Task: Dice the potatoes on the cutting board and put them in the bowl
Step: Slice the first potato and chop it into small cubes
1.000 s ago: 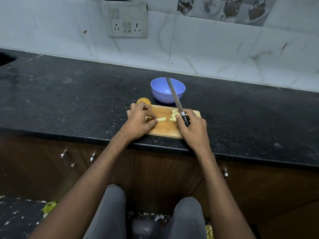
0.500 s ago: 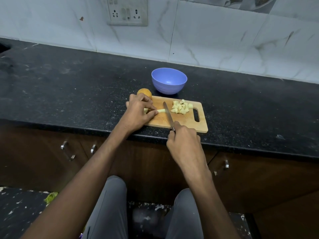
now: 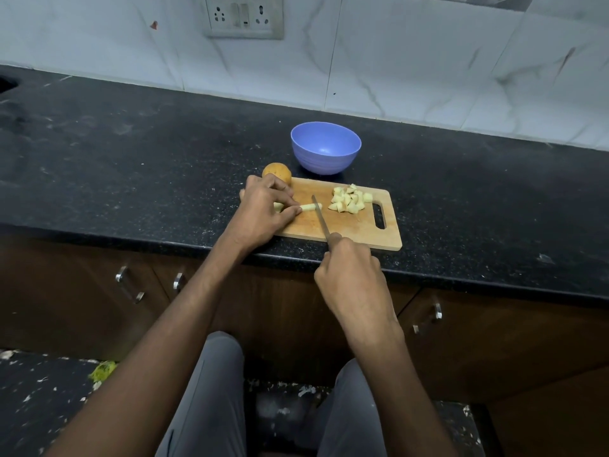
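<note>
Diced potato pile [image 3: 349, 200] on wooden board [image 3: 349, 227]

One blue bowl [image 3: 325, 147], one cutting board [image 3: 349, 225], one knife [image 3: 320, 220], one whole potato [image 3: 276, 173], one pile of diced pieces [image 3: 349, 200], two hands

A black speckled stone countertop [image 3: 131, 166] filled the middle. At twelve o'clock, a white double wall socket [image 3: 244, 16] sat on pale marble-patterned wall tiles [image 3: 428, 67].
</note>
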Available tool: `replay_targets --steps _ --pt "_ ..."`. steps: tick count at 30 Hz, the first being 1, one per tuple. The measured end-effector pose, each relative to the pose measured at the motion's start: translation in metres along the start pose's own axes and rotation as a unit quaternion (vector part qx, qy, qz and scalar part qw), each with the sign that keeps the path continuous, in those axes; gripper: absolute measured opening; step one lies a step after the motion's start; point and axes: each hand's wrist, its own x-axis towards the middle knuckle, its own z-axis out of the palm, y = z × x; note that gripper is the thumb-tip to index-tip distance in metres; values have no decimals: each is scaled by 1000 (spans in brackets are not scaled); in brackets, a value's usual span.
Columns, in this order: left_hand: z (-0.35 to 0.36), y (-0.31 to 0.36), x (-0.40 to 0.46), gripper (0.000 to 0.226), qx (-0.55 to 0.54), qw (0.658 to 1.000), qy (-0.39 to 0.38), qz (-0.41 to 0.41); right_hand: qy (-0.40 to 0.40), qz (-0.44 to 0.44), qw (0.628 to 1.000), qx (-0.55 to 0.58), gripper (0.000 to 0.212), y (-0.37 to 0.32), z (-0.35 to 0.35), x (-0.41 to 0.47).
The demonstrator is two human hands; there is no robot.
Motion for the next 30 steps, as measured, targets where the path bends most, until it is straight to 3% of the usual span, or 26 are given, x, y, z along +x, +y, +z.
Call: replay_targets --steps 3,8,16,24,30 --pt "-1 0 -1 11 -5 1000 -2 -2 -10 10 1000 18 27 -2 0 11" --pt "-2 2 -3 11 -11 1000 22 -5 -4 14 997 80 38 1 -1 18" --pt "-1 1 -3 7 -5 1000 16 -1 29 -12 998 50 40 -7 3 -7" --pt "-2 2 -3 7 -6 1000 10 -1 5 27 1000 -4 43 -25 13 -9" --pt "-2 2 -5 6 0 1000 7 6 -22 20 996 81 28 -21 6 2"
